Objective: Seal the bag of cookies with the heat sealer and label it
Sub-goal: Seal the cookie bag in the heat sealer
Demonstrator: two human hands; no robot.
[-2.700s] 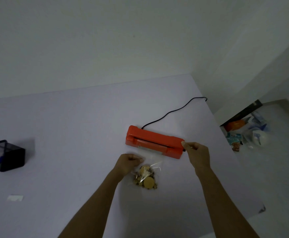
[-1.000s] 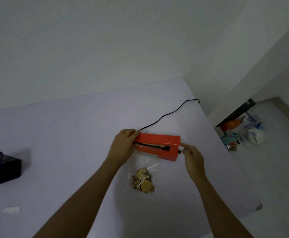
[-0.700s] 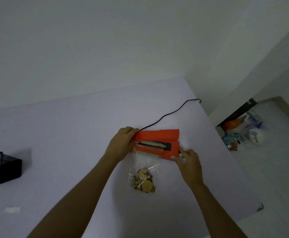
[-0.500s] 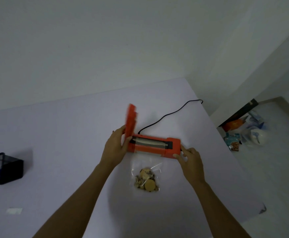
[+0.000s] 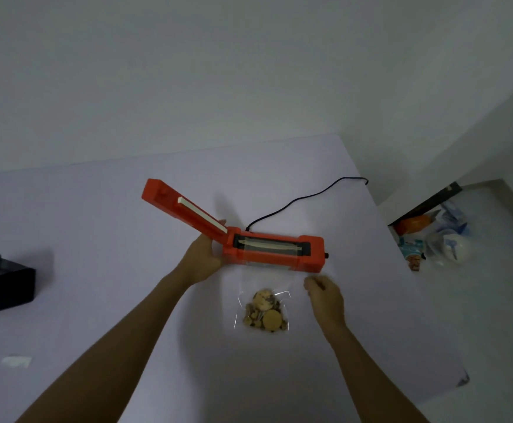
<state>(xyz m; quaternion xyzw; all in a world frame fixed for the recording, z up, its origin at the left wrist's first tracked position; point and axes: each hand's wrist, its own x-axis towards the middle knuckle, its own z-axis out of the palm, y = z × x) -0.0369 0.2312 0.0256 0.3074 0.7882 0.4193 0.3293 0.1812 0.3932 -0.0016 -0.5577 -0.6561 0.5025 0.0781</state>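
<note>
One view is supplied, from the head camera. The lid of the heat sealer, closed a second ago, is now swung fully up and tilted toward 10 o'clock, so that the sealing strip on the base is exposed. The left hand is wrapped around the hinge end of the base, with the fingers behind the body. The right hand, previously at the 3 o'clock end of the sealer, has been withdrawn toward 5 o'clock; its fingers are loosely curled and nothing is held. The bag of cookies lies flat at 6 o'clock of the sealer, its clear upper edge reaching the front of the base; whether a seam has formed cannot be told. The press is judged complete, so removal and labelling remain.

The tabletop is pale and matte. A black cord is run from the sealer toward 1 o'clock. A dark box stands at 9 o'clock, and a small white slip, possibly the label, lies at 8 o'clock. Beyond the 3 o'clock edge, packaged goods are heaped on the floor against plain white walls.
</note>
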